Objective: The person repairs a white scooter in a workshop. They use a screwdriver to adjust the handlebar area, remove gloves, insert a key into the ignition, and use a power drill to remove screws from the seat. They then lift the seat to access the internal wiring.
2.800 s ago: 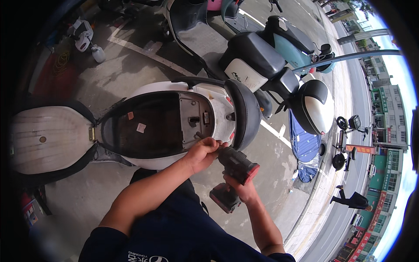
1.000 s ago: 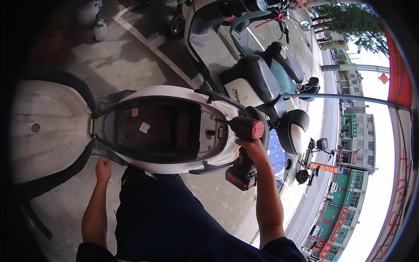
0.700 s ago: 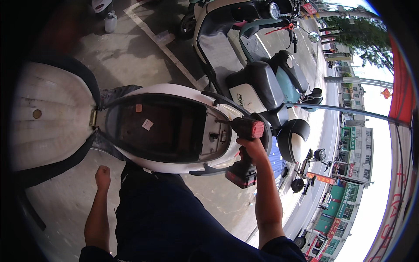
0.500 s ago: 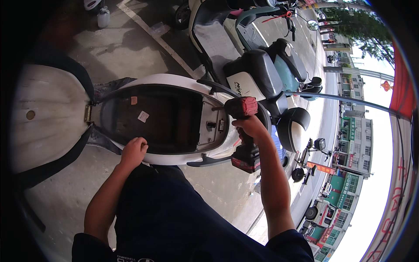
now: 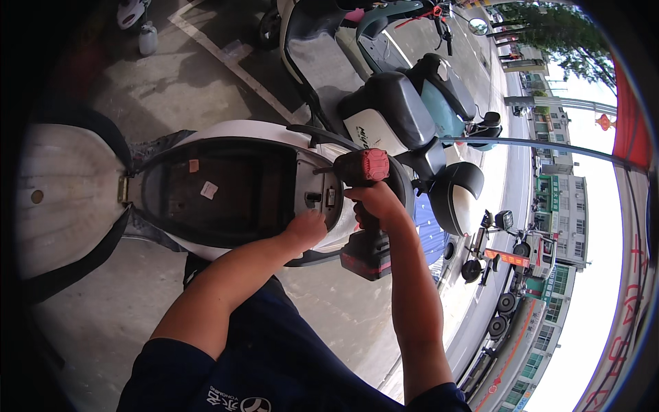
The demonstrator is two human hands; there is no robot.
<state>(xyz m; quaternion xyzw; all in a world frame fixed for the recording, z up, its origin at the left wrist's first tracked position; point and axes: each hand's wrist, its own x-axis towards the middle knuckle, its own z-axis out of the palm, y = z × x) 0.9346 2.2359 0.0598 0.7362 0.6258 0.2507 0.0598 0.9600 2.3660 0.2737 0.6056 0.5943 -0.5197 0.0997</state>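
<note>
My right hand (image 5: 379,204) is wrapped round the grip of a red and black cordless drill (image 5: 360,168). The drill's tip points left, over the grey rear panel (image 5: 307,180) of a scooter's under-seat compartment. At the near edge of that panel, beside a dark latch (image 5: 313,197), is my left hand (image 5: 307,229) with its fingers curled. Whatever its fingertips pinch, if anything, is too small to make out. The black storage compartment (image 5: 233,206) lies exposed, with the seat (image 5: 65,199) tipped back on its hinge (image 5: 123,189) to the left.
A white label (image 5: 209,190) and an orange label (image 5: 193,165) are in the compartment. Parked scooters, one with a black seat (image 5: 395,103), stand close beyond it. A rear box (image 5: 456,196) is to the right. Farther right, a tanker truck (image 5: 504,350) is on the road.
My left hand has moved right, from the compartment's near rim to the rear panel by the latch. The drill stays in my right hand over that panel. A tanker truck has come into view.
</note>
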